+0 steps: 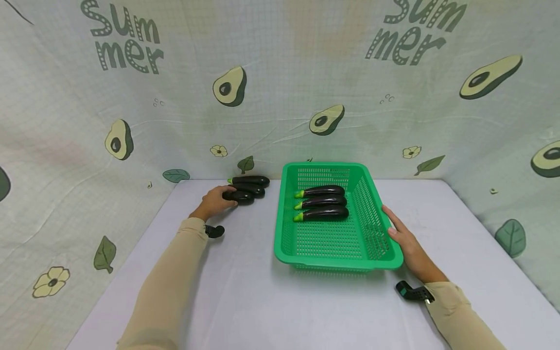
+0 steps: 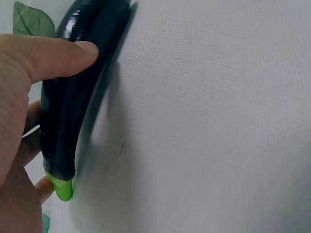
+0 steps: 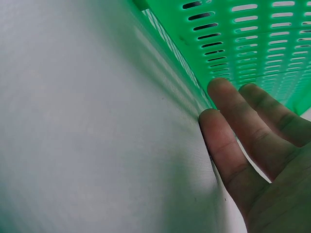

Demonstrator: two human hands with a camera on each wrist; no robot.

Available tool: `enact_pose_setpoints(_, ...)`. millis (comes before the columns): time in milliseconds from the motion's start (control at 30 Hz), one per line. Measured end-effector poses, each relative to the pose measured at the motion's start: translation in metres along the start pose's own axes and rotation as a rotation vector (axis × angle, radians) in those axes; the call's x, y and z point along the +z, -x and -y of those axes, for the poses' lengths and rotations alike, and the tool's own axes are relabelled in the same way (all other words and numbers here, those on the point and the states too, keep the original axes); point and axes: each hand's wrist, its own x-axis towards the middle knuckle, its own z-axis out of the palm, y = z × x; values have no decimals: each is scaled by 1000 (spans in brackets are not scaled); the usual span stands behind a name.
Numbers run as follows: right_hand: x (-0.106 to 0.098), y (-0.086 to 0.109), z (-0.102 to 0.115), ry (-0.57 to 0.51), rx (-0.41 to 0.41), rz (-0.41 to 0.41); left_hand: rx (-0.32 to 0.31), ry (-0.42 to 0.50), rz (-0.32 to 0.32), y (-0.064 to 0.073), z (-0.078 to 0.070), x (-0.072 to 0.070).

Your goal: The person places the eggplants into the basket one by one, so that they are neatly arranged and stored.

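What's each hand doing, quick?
Left hand: closed, holding a long, glossy, blackish-purple eggplant with a green end.
Right hand: open, fingers touching the green plastic slotted basket.

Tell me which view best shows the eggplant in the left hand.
The left wrist view: it shows the eggplant close up, green stem end visible, though cropped at the top. The head view shows it small, partly covered by the left hand; the right wrist view doesn't show it.

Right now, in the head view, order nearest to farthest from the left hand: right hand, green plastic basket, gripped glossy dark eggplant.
1. Glossy dark eggplant: in left hand.
2. Green plastic basket: right of it.
3. Right hand: at basket's right side.
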Motion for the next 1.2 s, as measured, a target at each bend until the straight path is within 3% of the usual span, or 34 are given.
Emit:
enact_pose_setpoints(200,0,1,0,0,4,3,-8,50,-26,3,1,-1)
enact_pose_setpoints(367,0,0,-3,-12,-31,5,39,98,-50,6,-3,-2)
enact_pose_setpoints(667,0,1,-3,-22,-50,4,192,133,-123,11,-29,-1)
enact_pose_setpoints(967,0,1,-2,5,-18,5,243,209,-159,18,-48,-4)
enact_pose_setpoints(1200,-1,1,0,16,-1,9,256,262,-149,21,-62,-11)
